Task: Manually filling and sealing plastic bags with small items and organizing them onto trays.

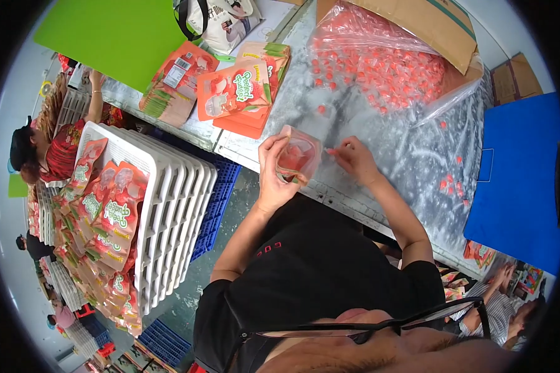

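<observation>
My left hand [274,177] is wrapped round a red and tan pouch [305,140] at the table's near edge. The pouch's mouth gapes toward me, and reddish contents show inside. Just to its right, my right hand [356,163] is closed in a pinch on a small red wrapped candy [333,151], apart from the pouch. Beyond my hands lies a heap of red wrapped candies [404,74], partly under clear plastic. A stack of printed pouches [235,92] rests to the left of my left hand.
Stacked white crates [174,186] filled with pouches [109,214] stand at my left. A cardboard box [417,18] lies behind the heap, and a blue panel [516,186] borders the table's right. A bag [227,25] sits at the back. Other people work at both sides.
</observation>
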Motion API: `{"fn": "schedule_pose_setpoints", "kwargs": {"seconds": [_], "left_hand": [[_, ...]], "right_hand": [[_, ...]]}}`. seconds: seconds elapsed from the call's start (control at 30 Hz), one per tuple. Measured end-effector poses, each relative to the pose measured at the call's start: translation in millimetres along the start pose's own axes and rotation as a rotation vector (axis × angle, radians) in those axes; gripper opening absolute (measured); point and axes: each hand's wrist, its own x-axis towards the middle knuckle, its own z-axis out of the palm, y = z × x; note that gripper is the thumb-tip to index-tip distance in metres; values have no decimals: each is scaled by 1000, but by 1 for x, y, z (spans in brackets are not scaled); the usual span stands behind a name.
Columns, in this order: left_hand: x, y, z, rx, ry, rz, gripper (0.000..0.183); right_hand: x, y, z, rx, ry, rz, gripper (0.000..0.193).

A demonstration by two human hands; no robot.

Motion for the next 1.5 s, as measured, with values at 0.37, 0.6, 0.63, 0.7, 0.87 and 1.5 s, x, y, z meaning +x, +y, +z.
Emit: {"fn": "schedule_pose_setpoints", "kwargs": {"seconds": [0.37,0.6,0.63,0.7,0.87,1.5], "left_hand": [[7,3,17,271,-101,40,83],[8,12,26,-10,-131,-65,88],[7,12,27,-21,-127,-65,88],[7,13,30,-21,-113,-71,88],[8,13,38,-1,-55,-81,91],[20,-16,-23,-79,-210,-66,122]], "right_hand": [[62,-115,-118,-226,-242,-344,19],[77,-109,-90,308,-16,-229,19],[77,-107,-86,437,64,-107,17],[74,-114,-73,685,143,5,17],[72,-124,-64,1013,284,49,26],[57,-122,-102,-308,-51,-734,22]]}}
